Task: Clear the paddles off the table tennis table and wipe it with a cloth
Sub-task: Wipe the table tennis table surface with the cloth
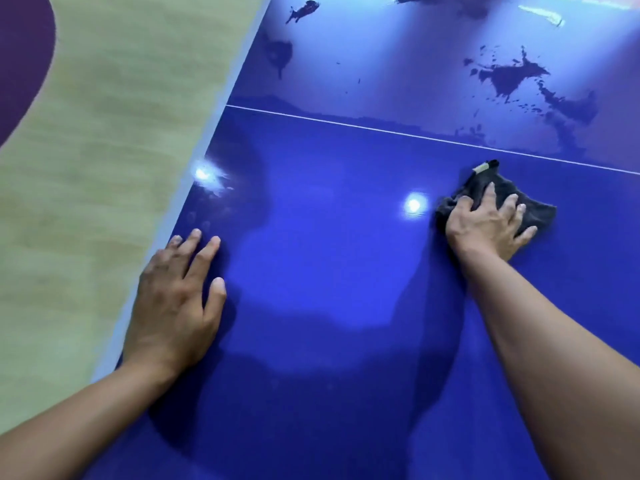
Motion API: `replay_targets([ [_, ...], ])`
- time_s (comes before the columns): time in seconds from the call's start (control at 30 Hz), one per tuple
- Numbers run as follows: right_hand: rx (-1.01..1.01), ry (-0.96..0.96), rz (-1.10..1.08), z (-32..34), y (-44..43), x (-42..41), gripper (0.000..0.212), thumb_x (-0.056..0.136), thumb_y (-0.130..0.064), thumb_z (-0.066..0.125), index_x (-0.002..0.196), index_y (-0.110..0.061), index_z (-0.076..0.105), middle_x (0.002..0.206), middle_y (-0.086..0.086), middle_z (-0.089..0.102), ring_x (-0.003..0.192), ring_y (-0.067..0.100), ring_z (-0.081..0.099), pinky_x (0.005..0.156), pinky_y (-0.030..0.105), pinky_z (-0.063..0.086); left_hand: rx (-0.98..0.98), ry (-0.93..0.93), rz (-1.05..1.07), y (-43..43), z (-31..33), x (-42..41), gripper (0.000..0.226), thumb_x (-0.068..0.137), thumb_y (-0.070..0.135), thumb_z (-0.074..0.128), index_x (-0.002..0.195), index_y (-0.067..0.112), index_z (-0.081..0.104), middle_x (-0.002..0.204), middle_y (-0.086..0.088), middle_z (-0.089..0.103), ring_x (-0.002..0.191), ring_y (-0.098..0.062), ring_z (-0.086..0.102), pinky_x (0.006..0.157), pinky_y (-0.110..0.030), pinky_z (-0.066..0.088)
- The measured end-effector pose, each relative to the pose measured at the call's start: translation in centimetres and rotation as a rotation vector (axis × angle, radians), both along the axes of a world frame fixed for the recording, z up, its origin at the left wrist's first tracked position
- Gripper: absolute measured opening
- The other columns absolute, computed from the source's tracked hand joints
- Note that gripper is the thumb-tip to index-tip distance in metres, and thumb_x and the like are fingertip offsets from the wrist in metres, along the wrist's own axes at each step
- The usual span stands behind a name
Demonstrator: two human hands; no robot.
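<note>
**Item: wiping cloth, dark grey, on table tennis table**

Location. The cloth [540, 213] lay bunched on the blue table [329, 237], right of centre and just on the near side of the white line [381, 131]. A pale tag [482, 167] showed at its far corner. No paddles were in view.

Hands. The right hand [488, 226] lay on top of the cloth, fingers spread wide and pressing it down to the surface; they did not wrap round it. The left hand [173, 299] rested flat on the table close to its left edge, fingers straight and slightly apart, holding nothing, probably as a brace.

Surface. The near part of the table looked deep blue and glossy, with lamp reflections. Beyond the line it was hazy, with dark blotches [512, 76]; whether these were wet patches or dirt could not be told. The floor [104, 133] lay to the left.

Handling, as judged. The cloth appeared light, soft and limp, with no stiffness of its own. On so smooth a top it would likely slide easily and fold under itself, so a flat palm over its middle, with fingers out toward the edges, seemed the better hold. Nothing about it looked fragile. The far, hazy part appeared not yet wiped.
</note>
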State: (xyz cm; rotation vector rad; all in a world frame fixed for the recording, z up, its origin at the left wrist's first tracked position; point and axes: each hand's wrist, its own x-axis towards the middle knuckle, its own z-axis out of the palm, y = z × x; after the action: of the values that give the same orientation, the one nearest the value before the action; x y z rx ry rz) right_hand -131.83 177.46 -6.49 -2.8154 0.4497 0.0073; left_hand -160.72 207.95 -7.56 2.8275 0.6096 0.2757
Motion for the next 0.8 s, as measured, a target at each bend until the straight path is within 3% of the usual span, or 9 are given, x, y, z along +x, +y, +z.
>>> replay_targets([
  [0.27, -0.032, -0.041, 0.520, -0.2, 24.1, -3.6, 0.062, 0.100, -0.050, 0.032, 0.160, -0.034, 0.028, 0.170, 0.004, 0.016, 0.157, 0.020, 0.008, 0.125, 0.053, -0.004, 0.000, -0.038, -0.012, 0.5, -0.2, -0.2, 0.060, 0.094, 0.035, 0.038, 0.148, 0.011, 0.050, 0.157, -0.016, 0.044, 0.146, -0.038, 0.037, 0.121, -0.053, 0.027],
  [0.4, 0.031, -0.046, 0.818, -0.2, 33.2, -8.5, 0.060, 0.101, -0.049, 0.031, 0.160, -0.038, 0.026, 0.171, 0.001, 0.013, 0.157, 0.016, 0.002, 0.124, 0.049, -0.009, -0.007, -0.048, -0.027, 0.8, -0.3, -0.1, 0.061, 0.091, 0.032, 0.041, 0.147, 0.010, 0.051, 0.156, -0.017, 0.044, 0.145, -0.039, 0.038, 0.121, -0.054, 0.027],
  [0.7, 0.075, 0.012, 0.924, 0.1, 33.0, -8.5, 0.059, 0.103, -0.050, 0.028, 0.161, -0.038, 0.021, 0.171, -0.002, 0.010, 0.157, 0.012, 0.001, 0.125, 0.044, -0.010, -0.017, -0.027, -0.039, 1.2, -0.3, -0.2, 0.060, 0.093, 0.032, 0.037, 0.148, 0.012, 0.051, 0.157, -0.015, 0.044, 0.146, -0.038, 0.038, 0.121, -0.051, 0.025],
  [0.8, 0.080, -0.017, 0.861, 0.2, 29.5, -6.6, 0.058, 0.103, -0.049, 0.027, 0.160, -0.038, 0.023, 0.171, -0.005, 0.013, 0.156, 0.010, 0.003, 0.126, 0.042, -0.007, 0.003, -0.023, -0.042, 1.3, -0.4, -0.2, 0.060, 0.093, 0.034, 0.037, 0.147, 0.012, 0.053, 0.156, -0.014, 0.045, 0.145, -0.037, 0.039, 0.119, -0.050, 0.026],
])
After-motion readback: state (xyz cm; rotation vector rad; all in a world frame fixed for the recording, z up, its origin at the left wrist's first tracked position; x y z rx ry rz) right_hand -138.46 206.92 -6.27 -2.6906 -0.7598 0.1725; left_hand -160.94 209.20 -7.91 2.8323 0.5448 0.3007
